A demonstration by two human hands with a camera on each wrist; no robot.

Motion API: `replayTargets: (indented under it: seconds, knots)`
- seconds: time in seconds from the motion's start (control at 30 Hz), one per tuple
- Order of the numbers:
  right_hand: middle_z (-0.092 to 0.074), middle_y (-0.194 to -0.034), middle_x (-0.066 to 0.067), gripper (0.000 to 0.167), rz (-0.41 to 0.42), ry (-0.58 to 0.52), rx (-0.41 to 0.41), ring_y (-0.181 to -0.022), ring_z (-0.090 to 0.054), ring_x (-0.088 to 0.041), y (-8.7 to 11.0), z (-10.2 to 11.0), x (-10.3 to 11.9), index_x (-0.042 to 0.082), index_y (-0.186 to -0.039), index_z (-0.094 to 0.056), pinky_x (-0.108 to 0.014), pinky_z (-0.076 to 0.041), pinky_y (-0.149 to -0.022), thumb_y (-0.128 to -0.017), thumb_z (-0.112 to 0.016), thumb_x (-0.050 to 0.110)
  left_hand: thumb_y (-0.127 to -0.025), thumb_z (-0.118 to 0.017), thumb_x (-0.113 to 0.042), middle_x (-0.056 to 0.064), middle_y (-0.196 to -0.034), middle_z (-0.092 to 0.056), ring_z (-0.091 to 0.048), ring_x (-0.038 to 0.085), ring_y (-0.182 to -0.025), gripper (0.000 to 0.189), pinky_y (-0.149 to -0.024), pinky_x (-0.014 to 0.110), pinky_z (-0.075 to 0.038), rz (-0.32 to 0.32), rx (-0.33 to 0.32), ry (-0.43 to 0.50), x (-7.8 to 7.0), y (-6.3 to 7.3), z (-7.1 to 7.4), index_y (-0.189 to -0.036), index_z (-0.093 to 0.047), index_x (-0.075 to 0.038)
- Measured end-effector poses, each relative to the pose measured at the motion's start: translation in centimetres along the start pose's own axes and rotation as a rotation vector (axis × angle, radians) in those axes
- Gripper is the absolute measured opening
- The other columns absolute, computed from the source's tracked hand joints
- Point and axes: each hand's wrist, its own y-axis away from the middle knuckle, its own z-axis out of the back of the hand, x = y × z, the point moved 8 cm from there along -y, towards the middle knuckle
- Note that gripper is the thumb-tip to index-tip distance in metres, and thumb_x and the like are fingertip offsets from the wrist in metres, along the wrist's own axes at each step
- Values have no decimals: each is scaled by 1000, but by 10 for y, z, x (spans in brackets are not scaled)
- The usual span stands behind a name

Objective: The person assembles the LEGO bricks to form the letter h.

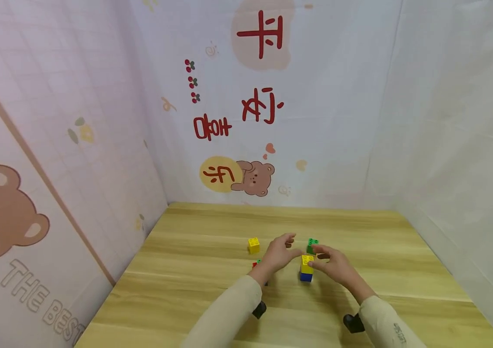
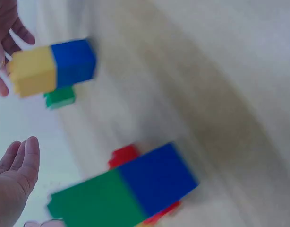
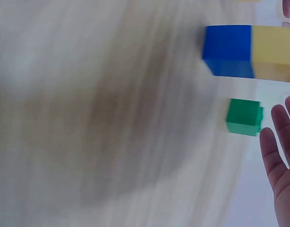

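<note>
A yellow brick (image 1: 307, 261) stands on a blue brick (image 1: 305, 277) as an upright stack on the table, between the two hands. My right hand (image 1: 337, 266) is just right of the stack, its thumb overlapping the yellow brick's edge; whether they touch I cannot tell. In the right wrist view, its fingers (image 3: 273, 150) are extended and apart. My left hand (image 1: 277, 254) hovers left of the stack, holding nothing, fingers relaxed. Beneath the left wrist, mostly hidden in the head view, a green brick (image 2: 100, 201) joins a blue brick (image 2: 159, 179), with red pieces (image 2: 124, 155) behind.
Behind the stack sits a green brick (image 1: 312, 245). Another yellow brick (image 1: 253, 245) lies farther left on the wooden table (image 1: 203, 270). Printed cloth walls (image 1: 329, 121) enclose the table's back and sides.
</note>
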Motion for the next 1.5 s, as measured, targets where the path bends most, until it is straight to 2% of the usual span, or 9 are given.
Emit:
replayTargets:
  seconds: [0.1,0.23,0.47,0.7,0.93,1.2,1.33,1.5]
  knots:
    - [-53,-140,-20,65,-1,-4,-13,-123,-53,-41,-7,5,7,3,-143,-51,-53,-51,-91,-92,-71,38,-95,-69,-32,11,-137,-56,-53,30,-125,57,-98,46,-48,-32,-28,7,-8,-7,17,-145,-51,-12]
    - [-54,-140,-19,62,11,-20,-24,-123,-53,-41,-13,5,20,8,-144,-51,-52,-51,-91,-94,-69,39,-95,-68,-35,11,-138,-57,-53,29,-126,57,-99,45,-47,-36,-69,17,-10,-14,40,-145,-51,-12]
    - [-53,-141,-18,55,40,-91,-27,-124,-53,-36,-23,-6,46,8,-142,-53,-49,-49,-95,-94,-70,29,-96,-66,-38,9,-137,-57,-53,27,-126,57,-101,46,-46,-16,-114,48,1,-19,72,-145,-51,-14]
    - [-56,-139,-13,51,44,-112,-28,-123,-55,-32,-34,-26,63,10,-141,-56,-49,-47,-99,-94,-71,21,-97,-65,-39,13,-138,-56,-52,29,-127,58,-104,47,-43,-14,-116,92,13,-11,95,-145,-50,-10]
    - [-58,-136,-10,49,37,-132,-25,-120,-56,-30,-35,-44,63,11,-138,-59,-48,-47,-98,-92,-73,23,-98,-64,-35,16,-137,-56,-54,31,-125,57,-103,47,-44,-4,-94,107,33,1,100,-144,-50,-5]
    - [-59,-134,-12,46,50,-134,-30,-118,-58,-32,-38,-53,64,8,-136,-60,-47,-49,-96,-92,-72,20,-97,-66,-35,14,-134,-59,-55,30,-123,55,-101,47,-46,14,-53,99,49,13,99,-142,-53,-7]
    - [-60,-133,-13,45,59,-132,-32,-117,-59,-32,-40,-54,67,8,-135,-61,-47,-50,-95,-92,-72,18,-96,-67,-36,11,-132,-60,-56,29,-121,55,-100,47,-46,30,-20,114,57,18,97,-141,-54,-9]
    - [-60,-132,-14,44,63,-126,-31,-116,-60,-33,-41,-57,69,5,-133,-62,-47,-50,-94,-92,-73,16,-94,-70,-34,14,-131,-60,-56,29,-120,58,-100,48,-46,37,18,129,65,23,90,-141,-53,-4]
